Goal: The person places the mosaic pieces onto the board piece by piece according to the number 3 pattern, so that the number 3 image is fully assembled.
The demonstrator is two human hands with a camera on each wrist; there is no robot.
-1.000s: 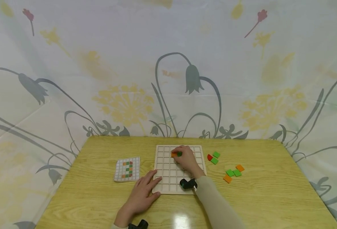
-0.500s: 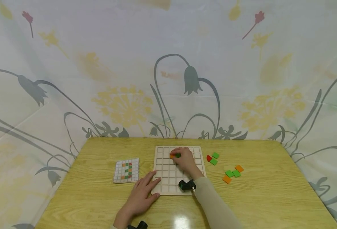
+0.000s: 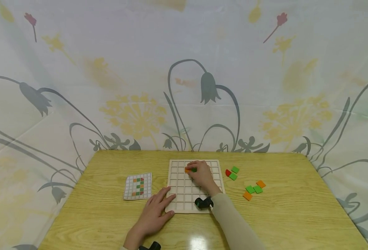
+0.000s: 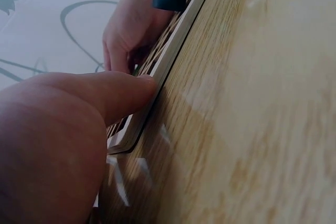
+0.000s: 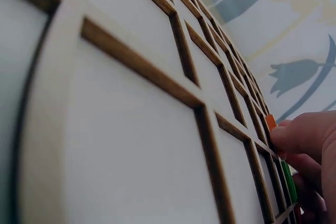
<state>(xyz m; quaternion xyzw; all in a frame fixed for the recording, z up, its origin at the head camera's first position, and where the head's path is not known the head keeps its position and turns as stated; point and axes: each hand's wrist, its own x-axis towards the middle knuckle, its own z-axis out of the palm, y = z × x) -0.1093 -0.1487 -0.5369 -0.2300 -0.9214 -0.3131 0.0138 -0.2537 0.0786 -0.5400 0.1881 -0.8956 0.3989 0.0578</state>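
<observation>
Head: board [image 3: 184, 198] lies flat on the worktop [image 3: 296, 215], its far edge close to the worktop's back edge, only a thin strip between. Left hand [image 3: 154, 215] is spread wide, fingertips on the board's left rim near the front corner, holding nothing. Right hand [image 3: 201, 173] is narrow: thumb and fingertips pinch the orange tile [image 3: 186, 170], at the second row from the far edge. Green tile [image 3: 194, 170] sits just to its right, partly under the fingers. Side room: narrow gap from the board's left edge to the pattern card [image 3: 138, 186]; on the right, the red rounded piece [image 3: 228, 173] lies just off the board edge with two loose green tiles [image 3: 235, 169] beside it. Further right, a loose group of two green, two orange tiles [image 3: 248, 196]. Wide stretch of worktop from there to the right edge.

Left wrist: thumb [image 4: 126, 90] rests on the board's rim; worktop runs on past that edge to the right. Right hand is beyond, over the grid; can't tell its grip from here.

Right wrist: low look along the grid dividers [image 5: 210, 135]. Fingertip against the orange tile, green next to it by the curled fingers. Can't tell if orange is fully seated.
</observation>
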